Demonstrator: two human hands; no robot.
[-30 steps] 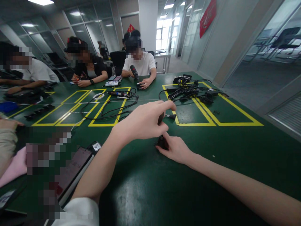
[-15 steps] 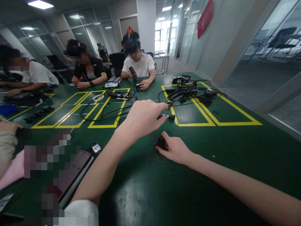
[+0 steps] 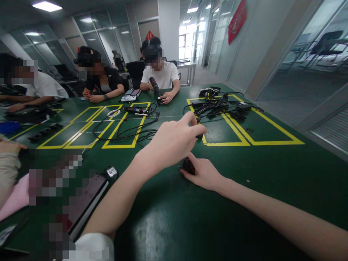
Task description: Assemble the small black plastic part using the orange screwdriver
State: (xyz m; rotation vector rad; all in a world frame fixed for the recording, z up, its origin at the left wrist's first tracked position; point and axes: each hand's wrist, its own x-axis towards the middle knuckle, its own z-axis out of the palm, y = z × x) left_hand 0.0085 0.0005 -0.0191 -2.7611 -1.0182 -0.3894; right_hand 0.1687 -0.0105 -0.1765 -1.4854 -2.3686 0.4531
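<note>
Small black blocky part (image 3: pixel 187 167) sits on the glossy dark green tabletop (image 3: pixel 217 221), slightly right of centre, near side of the yellow tape rectangles (image 3: pixel 228 144). Bare right hand (image 3: pixel 204 173) comes in from the right, grip closed on it: one digit on the near side, one on the far side. Part is at the fingertips, its left end sticking out past them; right side covered by the hand.

Bare left hand (image 3: pixel 175 139), white sleeve (image 3: pixel 94 243) on that arm, is raised just above and to the far left of the part, fingers bent, pointing right. Can't tell if it's holding anything, palm side is hidden. Dark piece (image 3: pixel 200 136) shows right under its fingertips; can't tell if held or lying on the table.

Far right: tangled pile of black cables and parts (image 3: pixel 217 105) over the tape. Far left of the left hand: slim black corded tool (image 3: pixel 134 110), cable looped toward the hand. Near left: dark-screened phone (image 3: pixel 91 195), black object with white label (image 3: pixel 111 171) at its far end. Far side: co-worker in a white T-shirt (image 3: pixel 170 74) with a dark grey handheld tool (image 3: pixel 154 85).
</note>
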